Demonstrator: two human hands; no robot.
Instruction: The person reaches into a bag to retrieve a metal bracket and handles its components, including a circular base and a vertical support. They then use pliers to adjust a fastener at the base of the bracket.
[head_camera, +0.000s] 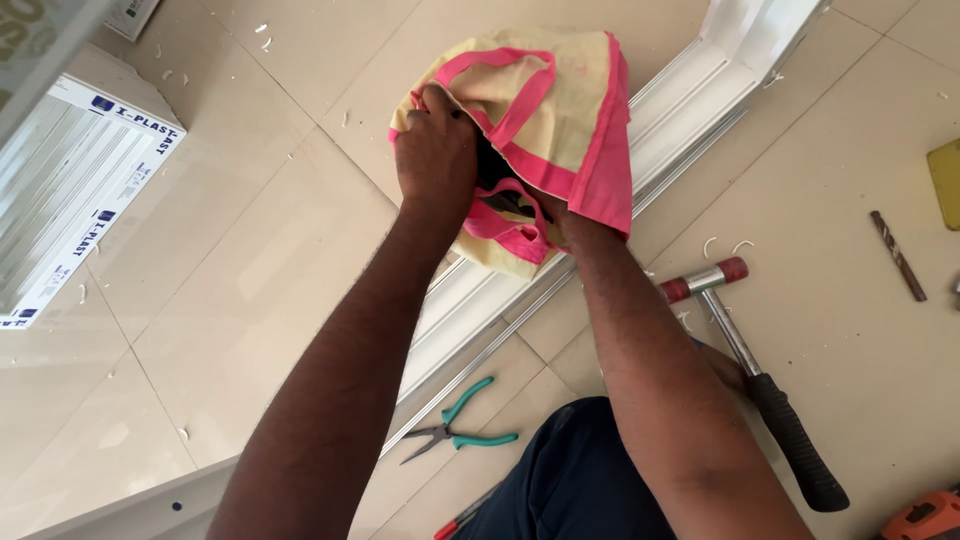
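A yellow cloth bag (560, 110) with pink trim is held over the white frame profile (690, 95). Its rim is clamped by the left hand (435, 150); the right hand (560, 215) is buried inside, its grip hidden. A hammer (750, 370) lies just right of the profile, pliers (460, 425) beside its lower stretch.

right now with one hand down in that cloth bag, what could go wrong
The right hand is buried in the yellow and pink bag, groping unseen; anything sharp inside might nick its fingers. The hammer and pliers lie close by the knee on the floor, easy to kneel on.
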